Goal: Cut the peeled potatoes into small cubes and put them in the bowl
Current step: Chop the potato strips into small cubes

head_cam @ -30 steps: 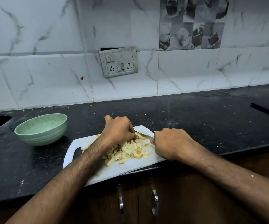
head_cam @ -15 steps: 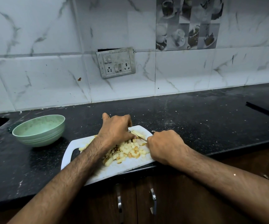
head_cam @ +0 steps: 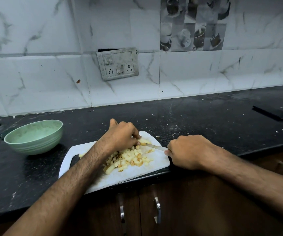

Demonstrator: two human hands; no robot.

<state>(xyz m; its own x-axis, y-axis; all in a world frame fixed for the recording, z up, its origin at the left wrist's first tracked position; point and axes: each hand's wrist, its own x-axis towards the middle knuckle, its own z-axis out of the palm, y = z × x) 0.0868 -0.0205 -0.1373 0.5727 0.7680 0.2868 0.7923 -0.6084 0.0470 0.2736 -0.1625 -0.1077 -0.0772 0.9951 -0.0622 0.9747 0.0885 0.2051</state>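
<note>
The bowl (head_cam: 33, 136) stands well left of the hands. The left hand (head_cam: 122, 135) pinches a potato piece (head_cam: 143, 143) on the board (head_cam: 134, 174), cubes (head_cam: 128, 159) just below it. The right hand (head_cam: 186, 151) is clenched on the knife (head_cam: 156, 147), its blade touching the piece.

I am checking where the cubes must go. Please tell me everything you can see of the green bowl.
The green bowl is pale mint, round, with horizontal ridges on its outer wall; it looks like plastic or melamine. It stands upright on the black counter, to the left of the white cutting board and apart from it. No cubes show inside, only a faint residue. Neither hand touches it.
</note>
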